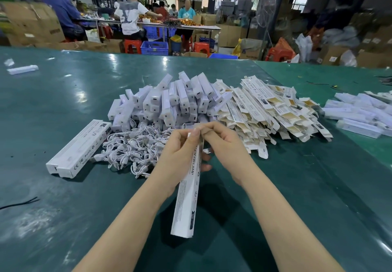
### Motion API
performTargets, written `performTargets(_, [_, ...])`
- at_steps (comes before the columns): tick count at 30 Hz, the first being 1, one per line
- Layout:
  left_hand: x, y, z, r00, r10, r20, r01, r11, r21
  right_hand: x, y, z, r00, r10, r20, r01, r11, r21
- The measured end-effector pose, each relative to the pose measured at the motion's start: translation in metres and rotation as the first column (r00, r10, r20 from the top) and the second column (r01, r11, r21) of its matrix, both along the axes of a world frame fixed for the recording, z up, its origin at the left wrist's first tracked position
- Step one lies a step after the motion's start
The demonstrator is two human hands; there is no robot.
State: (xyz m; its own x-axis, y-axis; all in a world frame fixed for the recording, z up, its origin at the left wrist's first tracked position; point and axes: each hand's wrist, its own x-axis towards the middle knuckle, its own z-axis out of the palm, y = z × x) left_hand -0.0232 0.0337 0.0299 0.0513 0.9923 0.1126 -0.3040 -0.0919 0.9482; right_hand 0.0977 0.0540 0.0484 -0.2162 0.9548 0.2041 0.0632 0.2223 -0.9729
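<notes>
A long narrow white carton (186, 197) printed with black text is held above the green table, its near end pointing toward me. My left hand (176, 157) grips its upper part, fingers wrapped round it. My right hand (222, 142) pinches the carton's far end, where the flap is; the flap itself is hidden by my fingers. Just beyond my hands lies a tangle of short white cables (131, 146), and behind that a heap of white lamp bars (169, 102).
A pile of flat unfolded cartons (271, 112) lies right of the lamps. Two closed cartons (78, 148) sit side by side at the left. More white boxes (360, 112) lie far right, one (22, 69) far left. People work at tables (161, 25) behind.
</notes>
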Motion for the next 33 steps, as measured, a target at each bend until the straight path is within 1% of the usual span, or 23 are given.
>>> performTargets(2, [-0.0002, 0.0003, -0.0002, 1.0, -0.015, -0.001, 0.015, 1.0, 0.001, 0.0029, 0.0017, 0.0021, 0.997, -0.056, -0.048, 0.056, 0.998, 0.004])
performTargets(4, [-0.0016, 0.0002, 0.0003, 1.0, -0.027, -0.006, 0.027, 1.0, 0.014, 0.0035, 0.0018, 0.0041, 0.995, -0.074, -0.069, 0.075, 0.997, 0.007])
performTargets(7, [-0.0031, -0.0002, -0.0009, 0.999, -0.041, -0.005, 0.041, 0.999, 0.036, 0.0022, 0.0005, 0.0042, 0.991, 0.0, -0.137, -0.006, 0.999, -0.047])
performTargets(9, [-0.0023, 0.0009, -0.0033, 0.999, -0.019, -0.047, 0.022, 0.998, 0.059, 0.0022, -0.0004, 0.0045, 0.992, 0.016, -0.128, -0.023, 0.998, -0.055])
performTargets(12, [0.0, 0.0026, -0.0063, 0.99, 0.021, -0.142, -0.006, 0.994, 0.106, 0.0044, 0.0006, 0.0056, 0.994, -0.019, -0.111, 0.011, 0.997, -0.076])
performTargets(16, [-0.0014, 0.0029, -0.0075, 0.98, 0.042, -0.193, -0.01, 0.986, 0.165, 0.0069, 0.0018, 0.0062, 0.994, -0.014, -0.106, 0.001, 0.993, -0.117])
performTargets(21, [-0.0009, 0.001, -0.0075, 0.963, 0.03, -0.267, 0.021, 0.983, 0.183, 0.006, 0.0042, 0.0047, 0.991, -0.034, -0.13, 0.007, 0.979, -0.203])
performTargets(29, [-0.0004, -0.0031, -0.0072, 0.933, -0.012, -0.361, 0.105, 0.966, 0.238, 0.0093, 0.0039, 0.007, 0.98, -0.037, -0.193, -0.019, 0.96, -0.28])
performTargets(33, [-0.0005, -0.0032, -0.0082, 0.941, -0.023, -0.337, 0.113, 0.961, 0.252, 0.0097, 0.0042, 0.0074, 0.98, -0.057, -0.191, 0.007, 0.967, -0.256])
